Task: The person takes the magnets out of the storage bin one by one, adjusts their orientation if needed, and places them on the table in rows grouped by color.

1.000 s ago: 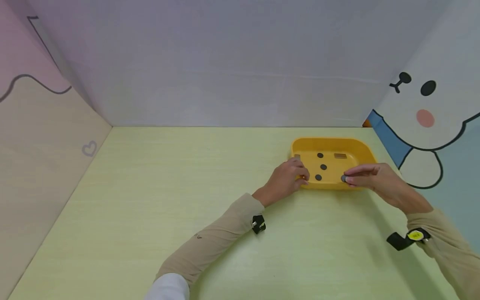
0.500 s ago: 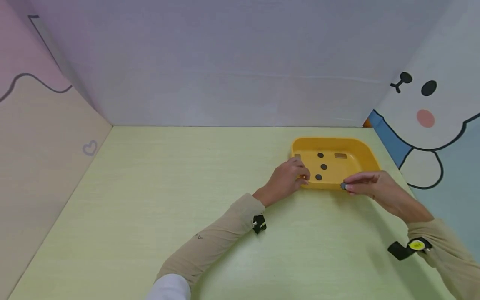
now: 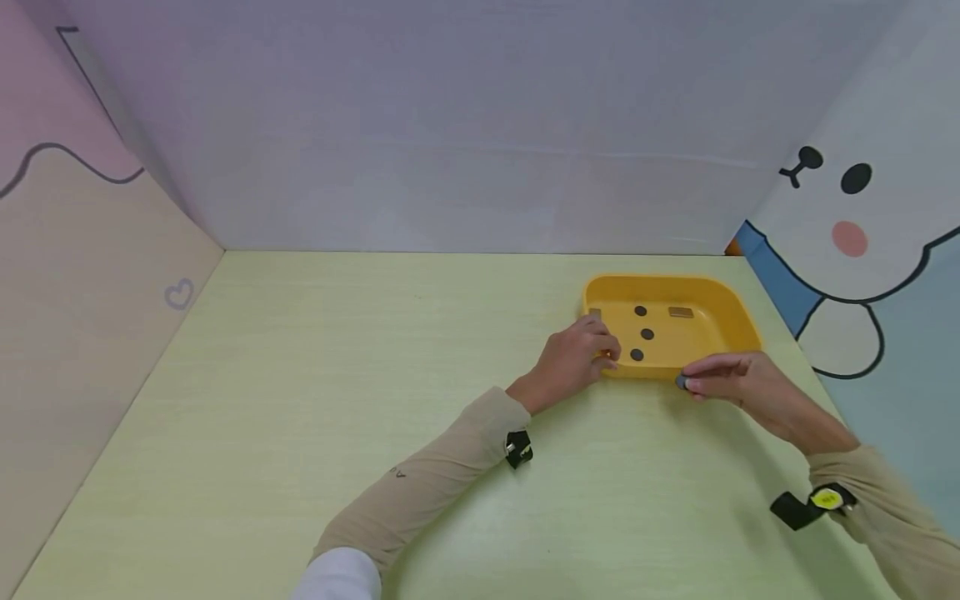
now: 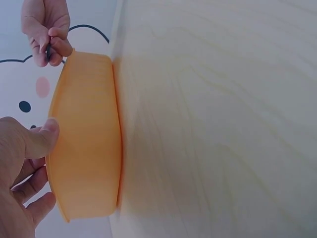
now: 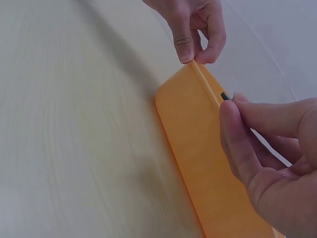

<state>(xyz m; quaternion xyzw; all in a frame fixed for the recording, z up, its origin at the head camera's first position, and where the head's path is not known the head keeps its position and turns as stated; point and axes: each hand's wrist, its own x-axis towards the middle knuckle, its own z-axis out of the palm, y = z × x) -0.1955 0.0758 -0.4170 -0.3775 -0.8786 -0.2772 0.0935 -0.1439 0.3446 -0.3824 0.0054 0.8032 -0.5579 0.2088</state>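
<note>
A yellow plastic tray [image 3: 667, 287] with rounded corners stands at the back right of the table. My left hand [image 3: 572, 360] grips its left front rim; in the left wrist view the thumb [image 4: 48, 131] lies against the outer wall and the other fingers are behind the rim. Between thumb and fingertips my right hand [image 3: 757, 392] pinches a small dark grey disc [image 3: 682, 382], held at the tray's front rim. On the tray floor lie three similar dark discs: a back one [image 3: 641, 311], a middle one [image 3: 647, 334] and a front one [image 3: 637, 355].
One brownish rectangular patch [image 3: 681, 312] shows inside the tray at the back, another [image 3: 596, 313] at its left side. The pale wooden table [image 3: 337, 375] extends to the left and front. Printed cloth walls [image 3: 480, 167] stand behind and on both sides.
My right hand has moved from over the tray's front part toward me and slightly left, carrying the disc to the front rim. The left hand and the tray stay in place.
</note>
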